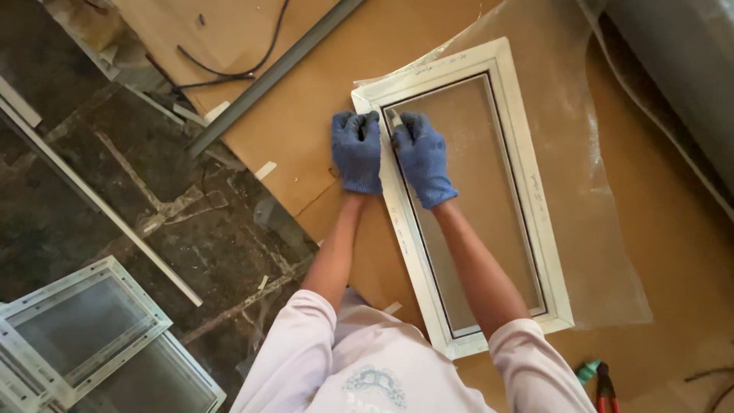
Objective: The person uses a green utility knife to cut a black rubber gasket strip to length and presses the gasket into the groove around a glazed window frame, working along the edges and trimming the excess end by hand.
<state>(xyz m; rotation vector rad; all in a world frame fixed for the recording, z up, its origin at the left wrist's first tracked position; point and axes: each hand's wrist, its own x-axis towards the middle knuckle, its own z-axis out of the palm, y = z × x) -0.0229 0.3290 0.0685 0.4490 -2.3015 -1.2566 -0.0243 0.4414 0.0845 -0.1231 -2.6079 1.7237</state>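
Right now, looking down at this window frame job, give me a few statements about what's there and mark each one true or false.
1. Both hands wear blue gloves. True: the left hand and the right hand are gloved in blue.
2. The white frame lies on green carpet. False: it lies on brown board.
3. The hands are at the frame's top left corner. True.
4. Mesh sheet spreads past the frame's right side. True.
5. The red-handled tool is in the right hand. False: it lies on the board near the bottom edge.
6. No other frames are in view. False: stacked frames lie at lower left.
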